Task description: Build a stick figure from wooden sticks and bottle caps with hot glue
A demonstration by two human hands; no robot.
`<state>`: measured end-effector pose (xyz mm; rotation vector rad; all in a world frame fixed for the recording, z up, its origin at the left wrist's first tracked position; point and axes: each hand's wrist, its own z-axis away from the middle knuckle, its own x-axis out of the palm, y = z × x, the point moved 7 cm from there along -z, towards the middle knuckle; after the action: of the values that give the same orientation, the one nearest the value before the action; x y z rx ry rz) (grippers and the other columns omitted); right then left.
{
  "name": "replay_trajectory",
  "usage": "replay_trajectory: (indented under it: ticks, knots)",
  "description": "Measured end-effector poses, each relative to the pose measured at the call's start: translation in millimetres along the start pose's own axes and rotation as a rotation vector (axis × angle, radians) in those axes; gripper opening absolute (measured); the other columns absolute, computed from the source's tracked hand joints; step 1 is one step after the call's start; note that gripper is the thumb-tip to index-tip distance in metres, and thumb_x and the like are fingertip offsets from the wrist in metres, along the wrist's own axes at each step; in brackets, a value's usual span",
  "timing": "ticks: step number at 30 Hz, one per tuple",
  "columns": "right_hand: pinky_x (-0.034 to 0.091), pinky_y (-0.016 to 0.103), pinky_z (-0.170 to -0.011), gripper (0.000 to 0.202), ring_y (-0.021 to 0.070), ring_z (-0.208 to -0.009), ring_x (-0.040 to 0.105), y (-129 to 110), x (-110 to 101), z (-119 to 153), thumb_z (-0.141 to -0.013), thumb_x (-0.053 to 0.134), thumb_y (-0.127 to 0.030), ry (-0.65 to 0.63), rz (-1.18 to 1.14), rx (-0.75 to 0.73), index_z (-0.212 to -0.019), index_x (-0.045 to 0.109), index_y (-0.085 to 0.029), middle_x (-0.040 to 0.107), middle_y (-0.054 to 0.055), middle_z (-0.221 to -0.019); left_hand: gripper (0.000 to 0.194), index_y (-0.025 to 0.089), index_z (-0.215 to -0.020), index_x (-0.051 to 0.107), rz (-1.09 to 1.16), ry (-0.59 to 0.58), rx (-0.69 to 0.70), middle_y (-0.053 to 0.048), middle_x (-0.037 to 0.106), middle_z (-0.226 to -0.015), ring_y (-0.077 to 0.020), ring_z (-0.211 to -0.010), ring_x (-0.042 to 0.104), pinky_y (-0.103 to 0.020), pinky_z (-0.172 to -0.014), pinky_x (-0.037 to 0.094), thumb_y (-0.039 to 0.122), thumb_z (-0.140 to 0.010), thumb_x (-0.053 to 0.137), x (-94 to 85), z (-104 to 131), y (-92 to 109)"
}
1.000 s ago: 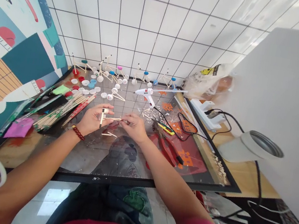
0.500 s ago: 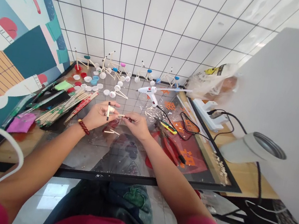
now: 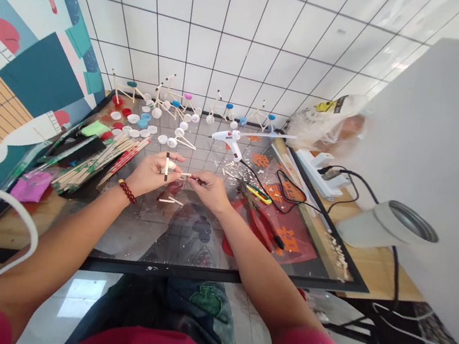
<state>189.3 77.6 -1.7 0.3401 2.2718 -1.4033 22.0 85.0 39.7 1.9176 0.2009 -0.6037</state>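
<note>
My left hand [image 3: 150,175], with a beaded bracelet on its wrist, is closed on a small wooden stick piece. A short crossbar with black ends [image 3: 166,167] stands up at its fingers. A pale stick [image 3: 185,174] spans the gap to my right hand [image 3: 211,190], whose fingertips pinch its other end near something dark. Both hands are just above the glass tabletop, close together. Below them lie a few short cut sticks [image 3: 171,200]. Beyond my hands, a joined pair of sticks with white bottle caps [image 3: 179,133] rests on the glass.
A white glue gun [image 3: 228,138] lies ahead, its cord running right. Red-handled pliers [image 3: 262,224] and a yellow cutter [image 3: 259,193] are right of my hands. Bundled sticks [image 3: 92,164] lie left. Several cap-and-stick models [image 3: 229,107] line the wall. A power strip [image 3: 317,172] is at right.
My hands have stayed almost in place, with the fingertips slightly closer together along the pale stick. The view has shifted slightly.
</note>
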Motion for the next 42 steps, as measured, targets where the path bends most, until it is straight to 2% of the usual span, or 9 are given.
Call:
replay_trajectory:
  ticks: [4,8,16,23,27,30,33,38,42]
  knots:
    - [0.045,0.025,-0.068,0.016,0.0140,-0.070,0.062,2.0,-0.9,-0.4,-0.086,0.064,-0.028,0.010,0.003,0.003,-0.091,0.078,-0.022,0.074,0.002,-0.082,0.026,0.017,-0.079,0.076,-0.019,0.008,0.008,-0.011,0.070,-0.120,-0.0199,-0.086,0.067,-0.030,-0.072,0.054,0.041,-0.070,0.073,-0.8,-0.8,-0.1]
    - [0.046,0.026,-0.069,0.017,0.0146,-0.072,0.062,0.2,-1.3,-0.7,-0.087,0.064,-0.028,0.006,-0.007,-0.022,-0.095,0.077,-0.022,0.072,0.002,-0.082,0.029,0.017,-0.086,0.076,-0.023,0.019,0.006,-0.012,0.069,-0.123,-0.0175,-0.078,0.067,-0.030,-0.066,0.053,0.041,-0.070,0.073,-1.5,-0.5,-0.4]
    - [0.045,0.025,-0.071,0.017,0.0148,-0.074,0.063,-2.3,-0.4,-0.5,-0.089,0.061,-0.027,-0.008,-0.018,-0.046,-0.087,0.076,-0.022,0.072,0.002,-0.080,0.025,0.017,-0.077,0.077,-0.035,0.005,-0.006,-0.011,0.071,-0.119,-0.0141,-0.069,0.063,-0.028,-0.062,0.051,0.041,-0.072,0.071,0.0,-2.2,1.8]
    - [0.045,0.025,-0.070,0.018,0.0146,-0.073,0.063,-2.1,-0.2,-0.3,-0.090,0.059,-0.026,-0.021,0.017,-0.036,-0.086,0.076,-0.022,0.072,0.001,-0.079,0.026,0.018,-0.077,0.076,-0.026,-0.009,-0.025,-0.010,0.070,-0.122,-0.0167,-0.076,0.066,-0.029,-0.066,0.053,0.042,-0.071,0.071,1.2,-2.9,1.1]
    - [0.048,0.026,-0.070,0.018,0.0141,-0.073,0.063,4.7,-0.7,-0.2,-0.086,0.064,-0.030,0.013,-0.012,0.025,-0.097,0.076,-0.022,0.074,0.002,-0.084,0.029,0.017,-0.083,0.076,-0.018,0.003,0.009,-0.012,0.068,-0.126,-0.0229,-0.090,0.069,-0.034,-0.076,0.056,0.043,-0.070,0.074,-0.6,-2.3,1.4]
    - [0.051,0.027,-0.071,0.027,0.0141,-0.070,0.063,10.2,-2.3,0.6,-0.083,0.066,-0.031,0.051,-0.076,0.065,-0.106,0.074,-0.020,0.074,0.002,-0.085,0.035,0.018,-0.093,0.075,0.012,0.025,0.022,-0.012,0.066,-0.129,-0.0286,-0.111,0.065,-0.039,-0.091,0.054,0.043,-0.069,0.077,-4.8,0.2,-0.7]
    - [0.052,0.030,-0.073,0.029,0.0153,-0.072,0.064,9.8,-9.4,2.3,-0.084,0.062,-0.033,0.116,-0.113,0.065,-0.106,0.074,-0.019,0.075,0.005,-0.092,0.042,0.019,-0.102,0.073,0.057,0.025,-0.002,-0.011,0.065,-0.132,-0.0300,-0.125,0.058,-0.043,-0.107,0.045,0.043,-0.068,0.080,-8.1,3.8,-7.0]
    - [0.051,0.032,-0.076,0.032,0.0176,-0.078,0.065,3.9,-31.2,6.7,-0.089,0.054,-0.042,0.319,-0.125,0.061,-0.097,0.076,-0.020,0.074,0.005,-0.089,0.071,0.020,-0.125,0.064,0.170,0.005,-0.144,-0.012,0.059,-0.141,-0.0329,-0.133,0.052,-0.050,-0.116,0.036,0.047,-0.062,0.084,-10.6,8.3,-20.8]
    - [0.049,0.031,-0.071,0.038,0.0165,-0.070,0.061,7.9,-37.6,7.2,-0.087,0.054,-0.051,0.385,-0.219,0.116,-0.083,0.074,-0.020,0.071,0.003,-0.078,0.088,0.021,-0.137,0.055,0.253,0.055,-0.135,-0.014,0.050,-0.150,-0.0344,-0.142,0.042,-0.051,-0.120,0.028,0.042,-0.058,0.088,-21.8,15.1,-11.2]
